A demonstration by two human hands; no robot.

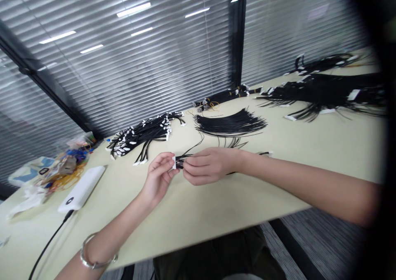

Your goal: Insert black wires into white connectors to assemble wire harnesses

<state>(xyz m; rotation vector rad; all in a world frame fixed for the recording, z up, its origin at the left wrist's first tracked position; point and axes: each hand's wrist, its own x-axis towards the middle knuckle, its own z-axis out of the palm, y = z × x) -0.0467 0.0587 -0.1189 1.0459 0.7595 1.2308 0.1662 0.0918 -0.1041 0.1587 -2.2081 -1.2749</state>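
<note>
Between the fingers of my left hand [159, 174] is a white connector [174, 162], pinched at its edges. Black wires [180, 162] run out of its right side into my right hand [208, 165], whose fingers are closed around them close to the connector. Loose wire ends spread out behind and to the right of my right hand, partly hidden by it. Just beyond my hands lies a fanned bundle of loose black wires [232, 123]. To its left is a pile of black cables with white connectors [145, 133].
At left lie a white power bank [82, 189] with a black cable [46, 247], and a heap of plastic bags and yellow bands [66, 170]. Tied cable bundles [227, 96] lie along the back edge. More black harnesses [328, 90] cover the right of the table [192, 218]. Window blinds [139, 65] stand behind.
</note>
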